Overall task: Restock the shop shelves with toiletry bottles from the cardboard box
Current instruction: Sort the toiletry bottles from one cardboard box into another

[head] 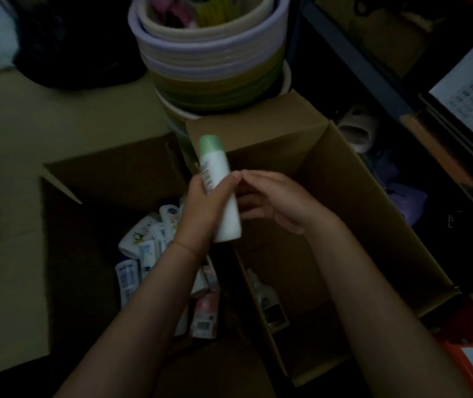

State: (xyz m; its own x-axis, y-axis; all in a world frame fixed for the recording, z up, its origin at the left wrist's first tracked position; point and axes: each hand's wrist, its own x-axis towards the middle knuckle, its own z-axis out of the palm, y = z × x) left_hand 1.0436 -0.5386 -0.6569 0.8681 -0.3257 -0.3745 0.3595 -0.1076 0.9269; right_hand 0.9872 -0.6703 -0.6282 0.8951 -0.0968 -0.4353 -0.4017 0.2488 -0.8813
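My left hand (203, 202) grips a white bottle with a green cap (218, 179), held upright and slightly tilted above the open cardboard box (120, 179). My right hand (275, 199) hovers just right of the bottle with relaxed fingers; its fingertips come close to the left thumb and it holds nothing. Several white toiletry bottles (143, 248) lie piled in the box below my left forearm. A second open cardboard box (353, 202) stands on the right with a single bottle (264, 294) at its bottom.
A stack of woven baskets (209, 53) stands behind the boxes. Dark metal shelving (373, 67) runs along the right, with a slipper (355, 127) and a purple bag (407, 199) beneath. A red and white item (470, 360) sits at the lower right. The scene is dim.
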